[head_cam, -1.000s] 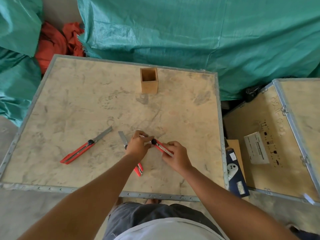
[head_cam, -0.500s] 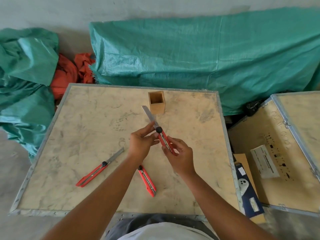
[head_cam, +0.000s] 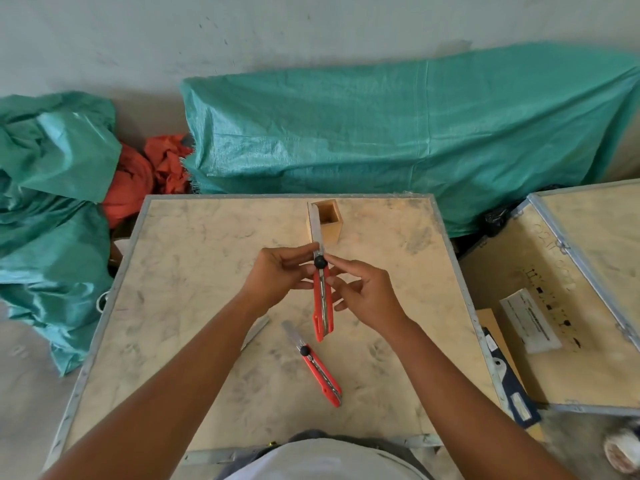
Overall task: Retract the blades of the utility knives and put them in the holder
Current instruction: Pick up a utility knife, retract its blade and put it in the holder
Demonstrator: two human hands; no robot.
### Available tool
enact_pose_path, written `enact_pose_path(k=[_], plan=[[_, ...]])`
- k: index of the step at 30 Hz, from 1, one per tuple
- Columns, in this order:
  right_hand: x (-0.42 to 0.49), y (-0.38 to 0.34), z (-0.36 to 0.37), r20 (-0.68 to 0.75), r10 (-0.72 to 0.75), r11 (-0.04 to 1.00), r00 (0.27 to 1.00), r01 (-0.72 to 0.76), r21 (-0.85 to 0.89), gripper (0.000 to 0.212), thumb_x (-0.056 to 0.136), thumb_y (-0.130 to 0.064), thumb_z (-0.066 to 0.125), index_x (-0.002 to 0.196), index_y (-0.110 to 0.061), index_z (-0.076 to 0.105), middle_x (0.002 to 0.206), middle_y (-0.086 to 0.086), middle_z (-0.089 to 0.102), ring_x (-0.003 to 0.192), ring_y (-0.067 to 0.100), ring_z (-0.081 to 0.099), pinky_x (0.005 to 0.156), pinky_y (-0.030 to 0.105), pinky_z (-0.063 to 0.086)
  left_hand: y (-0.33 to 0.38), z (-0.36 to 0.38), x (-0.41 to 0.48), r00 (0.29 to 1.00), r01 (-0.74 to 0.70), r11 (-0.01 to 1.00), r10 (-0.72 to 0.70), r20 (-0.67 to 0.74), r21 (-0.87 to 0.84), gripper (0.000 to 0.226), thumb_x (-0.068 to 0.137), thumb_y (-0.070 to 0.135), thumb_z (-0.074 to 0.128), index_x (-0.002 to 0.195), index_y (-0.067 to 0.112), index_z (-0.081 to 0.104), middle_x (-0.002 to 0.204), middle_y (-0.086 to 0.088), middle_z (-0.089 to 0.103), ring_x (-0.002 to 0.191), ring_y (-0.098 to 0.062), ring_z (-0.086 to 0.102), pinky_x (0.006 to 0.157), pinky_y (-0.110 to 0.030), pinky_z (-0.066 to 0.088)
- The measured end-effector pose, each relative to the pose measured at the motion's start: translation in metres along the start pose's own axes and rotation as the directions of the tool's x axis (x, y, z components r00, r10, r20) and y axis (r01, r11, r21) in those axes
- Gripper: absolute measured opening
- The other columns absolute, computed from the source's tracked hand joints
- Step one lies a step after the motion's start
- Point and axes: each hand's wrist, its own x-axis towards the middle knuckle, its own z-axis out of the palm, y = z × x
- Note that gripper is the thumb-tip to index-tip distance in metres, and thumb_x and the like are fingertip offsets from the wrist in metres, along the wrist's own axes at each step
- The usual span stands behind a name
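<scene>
A: Surface noted: a plywood crate top [head_cam: 207, 271] with metal edging, set before a grey wall. Green tarpaulin [head_cam: 398, 140] and an orange cloth [head_cam: 138, 174] are seen behind it.

B: Left side of the top?

A: A bare blade tip [head_cam: 257, 330] is glimpsed beside the left forearm; the rest of that knife is hidden. The left hand [head_cam: 277, 275] is closed on the held knife [head_cam: 322, 299], fingers pinched near its black knob [head_cam: 319, 261].

B: Blade state?

A: Fully extended, pointed away, overlapping the wooden holder [head_cam: 330, 221] in view. Contact cannot be told. The holder is stood upright near the far edge.

B: Centre and right?

A: A second red knife [head_cam: 320, 374] is laid on the top below the hands, blade out. The right hand [head_cam: 367, 296] is closed on the held knife's red handle, fingertips at its right side. A second crate [head_cam: 571, 306] is placed further right.
</scene>
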Motion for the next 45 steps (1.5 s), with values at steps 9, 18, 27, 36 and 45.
enact_pose_path(k=[9,18,27,36,45], plan=[[0.012,-0.023,0.003,0.021,0.095,0.994,0.995,-0.096,0.047,0.043,0.094,-0.004,0.071,0.131,-0.026,0.068,0.106,0.0,0.071,0.069,0.026,0.079,0.066,0.039,0.067,0.0,-0.003,-0.006,0.994,0.019,0.969,-0.045,-0.103,-0.247,0.036,0.085,-0.012,0.067,0.119,0.001,0.069,0.105,-0.011,0.077,0.087,-0.023,0.078,0.072,-0.035,0.064],[0.023,-0.03,-0.004,-0.025,0.087,0.993,0.996,-0.085,0.077,0.031,0.09,-0.005,0.074,0.119,-0.015,0.075,0.107,0.001,0.077,0.07,0.024,0.079,0.062,0.036,0.066,0.009,-0.006,-0.005,0.996,0.094,0.952,-0.088,0.034,-0.292,0.037,0.088,-0.009,0.063,0.122,0.005,0.069,0.105,0.0,0.079,0.091,-0.022,0.077,0.073,-0.033,0.064],[0.025,-0.025,-0.009,0.025,0.036,0.999,0.999,-0.035,-0.017,0.033,0.088,-0.001,0.075,0.119,-0.012,0.075,0.117,0.006,0.075,0.089,0.022,0.078,0.068,0.042,0.067,0.01,0.002,-0.005,0.995,0.074,0.95,-0.089,-0.038,-0.304,0.043,0.084,-0.017,0.064,0.11,0.017,0.073,0.106,0.006,0.078,0.087,-0.022,0.078,0.072,-0.032,0.063],[0.013,-0.018,-0.005,0.045,0.057,0.994,0.997,-0.053,-0.096,0.029,0.09,-0.005,0.075,0.117,-0.017,0.077,0.112,0.001,0.076,0.082,0.016,0.077,0.069,0.04,0.067,0.008,0.003,0.0,0.984,0.051,0.953,-0.099,-0.148,-0.299,0.04,0.086,-0.016,0.064,0.119,0.006,0.07,0.101,0.009,0.079,0.091,-0.02,0.078,0.075,-0.034,0.064],[0.013,-0.025,-0.006,0.026,0.062,0.997,0.998,-0.06,-0.049,0.03,0.092,-0.005,0.072,0.12,-0.016,0.076,0.111,0.002,0.078,0.083,0.018,0.079,0.066,0.035,0.067,0.011,0.007,0.002,0.987,0.073,0.973,-0.103,-0.126,-0.22,0.037,0.092,-0.008,0.062,0.123,0.01,0.069,0.118,-0.006,0.075,0.101,-0.022,0.075,0.087,-0.04,0.061]])
